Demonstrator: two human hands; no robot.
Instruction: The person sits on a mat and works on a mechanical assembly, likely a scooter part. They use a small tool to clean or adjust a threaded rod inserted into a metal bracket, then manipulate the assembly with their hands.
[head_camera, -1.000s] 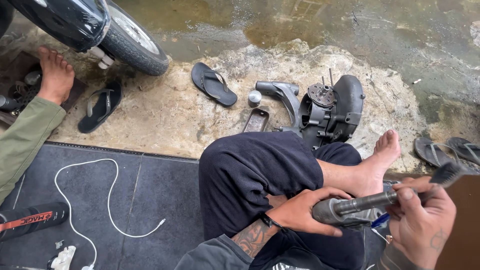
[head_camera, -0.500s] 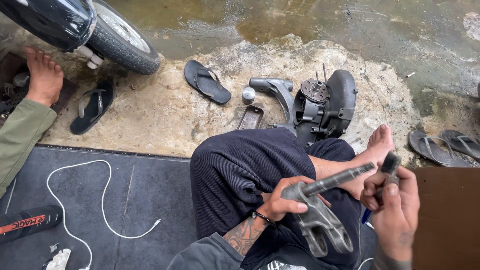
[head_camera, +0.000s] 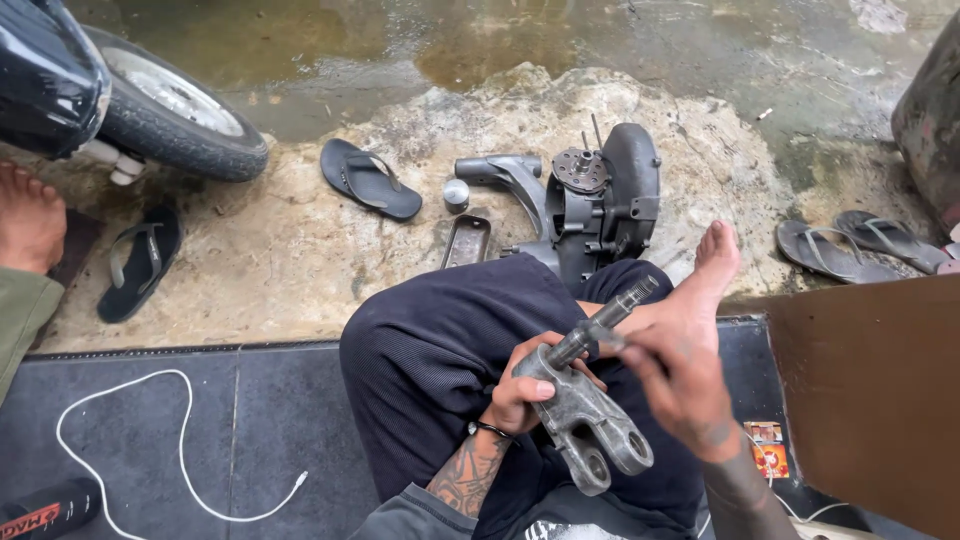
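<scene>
The left hand (head_camera: 520, 395) is wrapping its fingers round the forked body of a grey cast-metal bracket (head_camera: 590, 425), thumb lying across the top, a closed and firm hold. The right hand (head_camera: 680, 385) is closing round the steel shaft (head_camera: 600, 322) that is sticking up out of the bracket, fingers curled about its middle while the threaded tip is showing clear above. The piece is sitting over the person's lap, above the dark trousers (head_camera: 440, 340).

It is looking heavy, rigid and probably oily, so the thick forked body is likely the surest place to hold it; the smooth shaft could slip or turn in the fingers.

Beyond the knees an engine casing (head_camera: 600, 205) is lying on the rough ground, with a small tray (head_camera: 466, 240) and a sandal (head_camera: 370, 180) beside it, and a tyre (head_camera: 175, 115) further left.

Compared with half a second ago, the right hand is sitting lower on the shaft and nearer the bracket, and the forked end is hanging more to the right
</scene>
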